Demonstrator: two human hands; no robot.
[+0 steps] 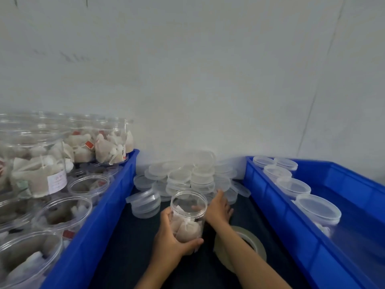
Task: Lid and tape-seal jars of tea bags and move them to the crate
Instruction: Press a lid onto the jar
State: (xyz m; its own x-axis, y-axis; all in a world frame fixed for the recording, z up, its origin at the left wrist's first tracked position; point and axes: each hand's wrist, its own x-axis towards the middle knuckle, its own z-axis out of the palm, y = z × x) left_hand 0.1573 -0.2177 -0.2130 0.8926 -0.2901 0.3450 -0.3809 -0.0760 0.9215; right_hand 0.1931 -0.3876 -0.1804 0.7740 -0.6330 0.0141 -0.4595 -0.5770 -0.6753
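The left hand (pixel 170 236) held a clear jar (pixel 188 215) near the middle of the dark surface (pixel 125 247). Its fingers and thumb were curled round the lower part of the jar, so this grip was closed on it. The jar stood upright with no lid on top, and tea bags (pixel 187 228) lay in its lower half.

The right hand (pixel 218 205) reached past the jar on its right side, toward the pile of clear lids (pixel 187 178) at the far end of the surface by the white wall (pixel 187 80). Its fingers lay spread at the near edge of the pile. It was hard to tell whether this grip had hold of a lid.

A roll of tape (pixel 241 247) lay flat on the surface under the right forearm, just to the right of the jar.

On the left sat a blue crate (pixel 108 205) full of open jars with tea bags (pixel 62 184), some stacked on top of others. On the right sat another blue crate (pixel 291 215). A row of jars with lids on (pixel 302 190) stood along its left wall, from far to near
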